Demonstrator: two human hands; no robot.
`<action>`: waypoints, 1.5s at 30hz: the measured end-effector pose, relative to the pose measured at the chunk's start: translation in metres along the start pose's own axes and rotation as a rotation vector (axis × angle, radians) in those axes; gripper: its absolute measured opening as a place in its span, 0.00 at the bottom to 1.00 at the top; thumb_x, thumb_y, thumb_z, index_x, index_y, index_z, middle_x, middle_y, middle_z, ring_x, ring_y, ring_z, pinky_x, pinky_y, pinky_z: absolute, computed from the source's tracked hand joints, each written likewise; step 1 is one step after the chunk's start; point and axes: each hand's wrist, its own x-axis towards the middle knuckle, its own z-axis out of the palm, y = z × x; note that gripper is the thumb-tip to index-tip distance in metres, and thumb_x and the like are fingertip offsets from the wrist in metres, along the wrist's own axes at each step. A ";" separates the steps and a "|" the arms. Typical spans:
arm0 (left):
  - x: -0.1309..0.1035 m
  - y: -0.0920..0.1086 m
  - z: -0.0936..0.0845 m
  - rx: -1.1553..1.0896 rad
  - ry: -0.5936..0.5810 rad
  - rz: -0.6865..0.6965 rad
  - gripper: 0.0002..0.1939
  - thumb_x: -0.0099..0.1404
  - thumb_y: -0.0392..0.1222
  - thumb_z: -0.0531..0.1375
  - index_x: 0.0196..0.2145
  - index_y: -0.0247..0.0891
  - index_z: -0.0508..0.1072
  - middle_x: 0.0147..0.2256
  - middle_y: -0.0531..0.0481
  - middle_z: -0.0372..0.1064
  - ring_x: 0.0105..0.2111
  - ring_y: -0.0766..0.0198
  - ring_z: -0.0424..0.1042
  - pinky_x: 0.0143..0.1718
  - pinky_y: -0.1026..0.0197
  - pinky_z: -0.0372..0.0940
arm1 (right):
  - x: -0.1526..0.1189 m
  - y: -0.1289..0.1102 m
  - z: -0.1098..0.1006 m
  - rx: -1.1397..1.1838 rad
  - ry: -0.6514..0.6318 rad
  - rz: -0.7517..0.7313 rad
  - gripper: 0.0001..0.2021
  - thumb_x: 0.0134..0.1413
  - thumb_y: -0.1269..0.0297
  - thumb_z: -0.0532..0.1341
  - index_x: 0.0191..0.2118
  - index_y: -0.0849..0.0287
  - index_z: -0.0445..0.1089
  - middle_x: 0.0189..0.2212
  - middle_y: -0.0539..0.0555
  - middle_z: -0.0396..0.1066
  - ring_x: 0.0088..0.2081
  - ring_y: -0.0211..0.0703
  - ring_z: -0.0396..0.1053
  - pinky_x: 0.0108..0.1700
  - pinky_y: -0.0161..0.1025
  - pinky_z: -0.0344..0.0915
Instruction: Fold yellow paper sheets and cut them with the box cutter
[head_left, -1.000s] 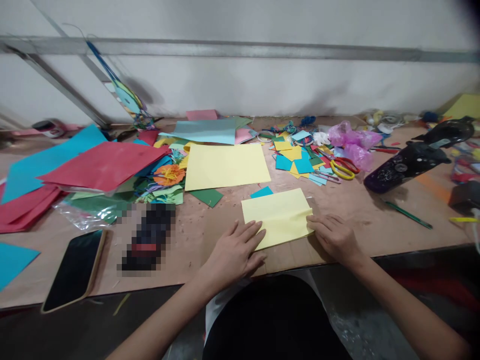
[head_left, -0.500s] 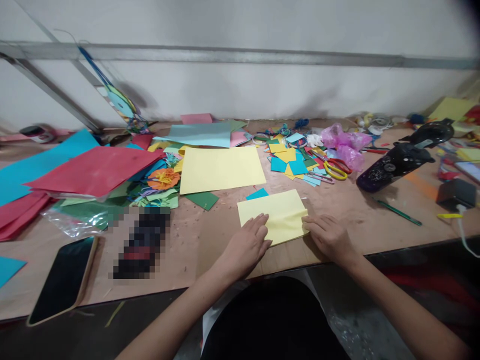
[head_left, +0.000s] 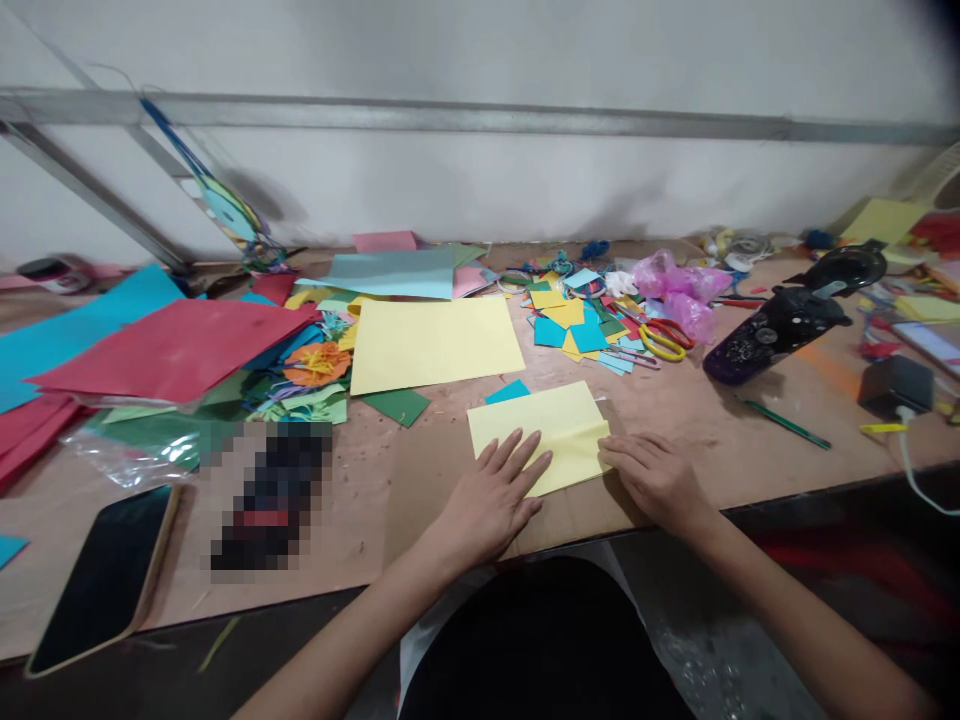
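Observation:
A pale yellow sheet [head_left: 525, 420] lies on a brown cardboard piece [head_left: 431, 480] at the table's front edge, its near part folded over and slightly raised in a crease. My left hand [head_left: 491, 495] rests flat on the sheet's near left part, fingers spread. At the sheet's right edge, my right hand [head_left: 652, 480] has its fingers closed together, pinching the folded corner. Just behind lies a larger yellow sheet [head_left: 439, 345], with a small blue piece [head_left: 508, 391] between the two sheets.
Red sheets [head_left: 180, 345], a phone [head_left: 105, 575] and a blurred-out dark object [head_left: 274, 495] are on the left. Behind on the right are paper scraps [head_left: 574, 315], scissors [head_left: 664, 340], a black bottle [head_left: 772, 335], a green pen [head_left: 787, 425] and a black adapter [head_left: 896, 387].
My left hand's fingers have spread apart and lie flatter on the sheet. My right hand keeps its grip on the edge. The whole view has shifted slightly.

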 end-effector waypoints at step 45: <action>-0.002 0.007 -0.003 -0.177 0.018 -0.004 0.32 0.72 0.56 0.63 0.70 0.63 0.61 0.76 0.45 0.39 0.74 0.36 0.42 0.69 0.29 0.51 | 0.031 -0.042 0.020 0.177 -0.593 0.199 0.43 0.70 0.35 0.50 0.78 0.54 0.38 0.76 0.59 0.42 0.77 0.57 0.42 0.74 0.65 0.46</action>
